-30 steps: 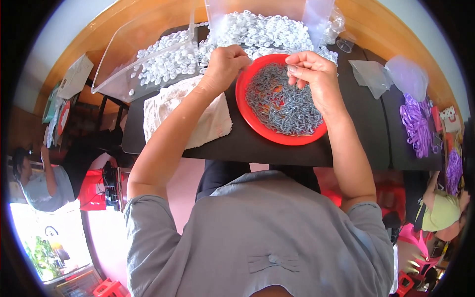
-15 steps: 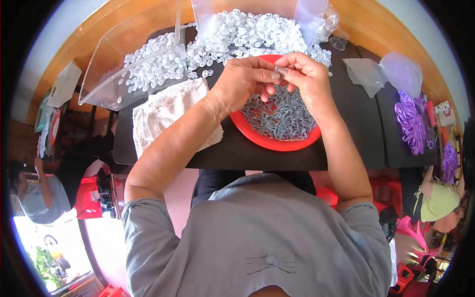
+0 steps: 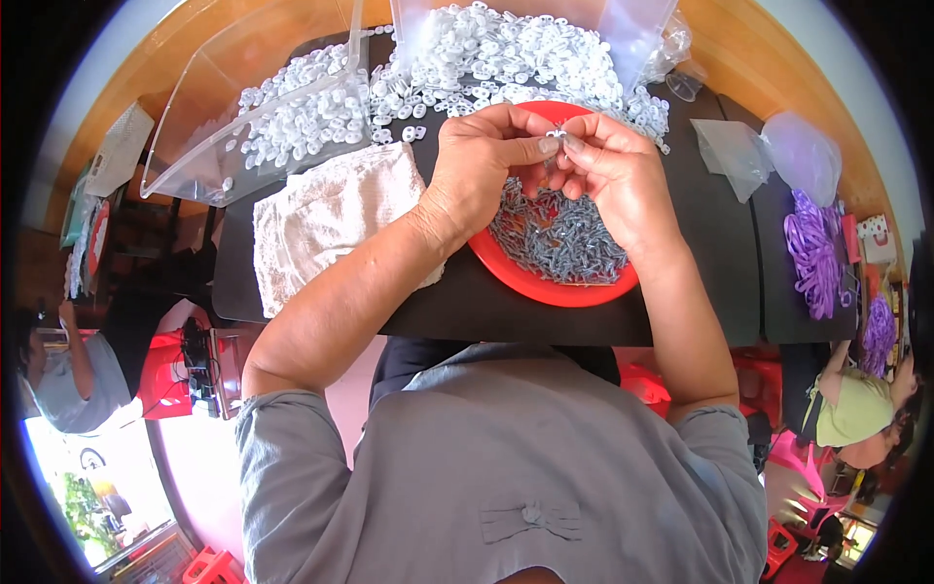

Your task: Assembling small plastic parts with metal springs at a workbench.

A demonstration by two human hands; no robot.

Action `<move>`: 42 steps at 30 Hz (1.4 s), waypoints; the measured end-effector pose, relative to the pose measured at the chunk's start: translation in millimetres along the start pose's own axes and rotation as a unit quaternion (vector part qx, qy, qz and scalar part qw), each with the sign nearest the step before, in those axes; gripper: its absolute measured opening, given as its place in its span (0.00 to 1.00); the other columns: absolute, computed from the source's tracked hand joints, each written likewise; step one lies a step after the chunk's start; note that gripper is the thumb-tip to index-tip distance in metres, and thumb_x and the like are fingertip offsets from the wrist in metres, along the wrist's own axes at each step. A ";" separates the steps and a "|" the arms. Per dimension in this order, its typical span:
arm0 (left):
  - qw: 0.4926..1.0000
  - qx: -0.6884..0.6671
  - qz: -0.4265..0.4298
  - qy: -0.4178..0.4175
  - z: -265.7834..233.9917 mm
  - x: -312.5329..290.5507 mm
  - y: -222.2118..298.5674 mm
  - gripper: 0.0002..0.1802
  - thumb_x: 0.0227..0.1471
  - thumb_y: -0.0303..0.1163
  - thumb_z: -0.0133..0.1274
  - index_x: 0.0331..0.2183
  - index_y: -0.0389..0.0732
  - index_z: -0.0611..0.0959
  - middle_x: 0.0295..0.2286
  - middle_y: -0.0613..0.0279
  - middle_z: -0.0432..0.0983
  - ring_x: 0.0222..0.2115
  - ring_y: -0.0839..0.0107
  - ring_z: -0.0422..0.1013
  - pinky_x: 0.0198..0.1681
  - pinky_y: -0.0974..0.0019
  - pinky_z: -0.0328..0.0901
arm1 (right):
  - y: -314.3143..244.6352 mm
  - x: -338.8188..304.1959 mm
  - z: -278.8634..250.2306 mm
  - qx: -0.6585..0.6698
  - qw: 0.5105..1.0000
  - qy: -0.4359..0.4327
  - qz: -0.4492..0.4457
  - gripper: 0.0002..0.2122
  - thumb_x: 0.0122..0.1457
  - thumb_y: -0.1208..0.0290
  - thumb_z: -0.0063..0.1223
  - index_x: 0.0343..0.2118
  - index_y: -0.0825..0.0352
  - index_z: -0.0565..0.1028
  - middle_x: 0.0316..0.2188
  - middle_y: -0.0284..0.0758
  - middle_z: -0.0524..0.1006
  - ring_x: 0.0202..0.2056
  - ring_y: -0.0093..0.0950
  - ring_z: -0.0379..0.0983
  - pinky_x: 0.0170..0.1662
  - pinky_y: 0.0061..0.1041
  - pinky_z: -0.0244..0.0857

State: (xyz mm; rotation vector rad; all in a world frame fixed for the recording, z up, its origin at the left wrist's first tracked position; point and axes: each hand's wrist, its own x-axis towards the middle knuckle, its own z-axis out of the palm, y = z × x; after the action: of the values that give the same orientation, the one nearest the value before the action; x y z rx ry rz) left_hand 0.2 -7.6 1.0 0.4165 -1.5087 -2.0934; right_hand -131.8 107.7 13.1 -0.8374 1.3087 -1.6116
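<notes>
Both hands meet over the far part of a red bowl [image 3: 525,284] that holds many small grey screw-like pieces [image 3: 559,238]. My left hand [image 3: 486,151] is closed in a pinch, thumb against fingers. Facing it, my right hand [image 3: 623,170] is pinched as well. Between the touching fingertips shows a small whitish piece [image 3: 556,133], mostly covered, so its exact kind cannot be made out. Just beyond the hands lies a heap of small white oval plastic pieces with holes [image 3: 516,54].
A folded cream cloth [image 3: 326,219] lies left of the bowl. Clear plastic bins [image 3: 175,161] tip toward me, spilling white pieces. On the right are plastic bags [image 3: 803,156] and purple ribbon [image 3: 815,255] on the dark table [image 3: 710,282]. Other people sit at both sides.
The hands stay together over the bowl; the right fingers have curled in more, and the whitish piece shows more between the fingertips. The whole view has shifted slightly.
</notes>
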 end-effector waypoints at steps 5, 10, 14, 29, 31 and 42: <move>0.997 -0.073 -0.017 0.028 4.0 -2.3 -2.8 0.04 0.52 0.23 0.57 0.30 0.32 0.78 0.22 0.59 0.77 0.19 0.74 0.71 0.21 0.72 0.65 | 3.3 -0.4 3.4 0.032 0.999 -0.005 0.011 0.05 0.61 0.74 0.48 0.36 0.70 0.73 0.27 0.33 0.74 0.27 0.26 0.72 0.29 0.19 0.63; 0.996 -0.069 -0.009 0.050 6.0 -3.4 -7.0 0.04 0.52 0.24 0.56 0.30 0.33 0.78 0.21 0.60 0.76 0.18 0.75 0.69 0.21 0.73 0.64 | 8.3 1.8 5.2 0.047 0.999 -0.009 0.011 0.05 0.61 0.74 0.48 0.36 0.70 0.72 0.27 0.33 0.74 0.27 0.26 0.72 0.30 0.20 0.62; 0.997 -0.060 -0.027 0.042 1.2 -2.8 -6.7 0.05 0.55 0.26 0.53 0.33 0.34 0.78 0.24 0.62 0.76 0.22 0.77 0.69 0.24 0.74 0.63 | 10.2 1.0 9.9 0.016 1.000 -0.014 0.009 0.05 0.62 0.74 0.47 0.35 0.69 0.72 0.27 0.34 0.74 0.28 0.26 0.72 0.30 0.20 0.62; 0.999 -0.019 -0.037 0.025 4.3 -3.6 -6.7 0.04 0.49 0.21 0.55 0.30 0.31 0.79 0.22 0.60 0.75 0.17 0.75 0.70 0.14 0.74 0.62 | 11.2 -0.3 13.5 -0.050 0.983 0.117 -0.130 0.04 0.56 0.80 0.55 0.35 0.68 0.76 0.30 0.28 0.76 0.30 0.17 0.71 0.31 0.16 0.61; 0.999 -0.010 -0.020 0.034 4.5 -3.6 -8.0 0.05 0.48 0.21 0.56 0.30 0.30 0.79 0.22 0.60 0.75 0.17 0.75 0.70 0.13 0.73 0.62 | 11.8 -0.7 14.2 -0.047 0.982 0.121 -0.139 0.05 0.55 0.81 0.55 0.34 0.68 0.76 0.30 0.28 0.77 0.31 0.17 0.71 0.31 0.16 0.61; 0.990 -0.080 -0.118 -0.007 3.2 -5.4 -2.1 0.05 0.51 0.22 0.54 0.31 0.29 0.79 0.23 0.57 0.75 0.17 0.72 0.69 0.14 0.71 0.63 | 16.9 -3.9 18.8 -0.137 0.942 0.129 -0.278 0.06 0.56 0.83 0.55 0.36 0.69 0.75 0.30 0.30 0.77 0.30 0.15 0.70 0.33 0.14 0.63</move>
State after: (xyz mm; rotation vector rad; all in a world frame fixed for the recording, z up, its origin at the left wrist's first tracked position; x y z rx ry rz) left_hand 2.5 -1.5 -0.2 0.5446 -1.3411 -2.3849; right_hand -109.9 102.9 0.8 -1.2862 1.6025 -2.0572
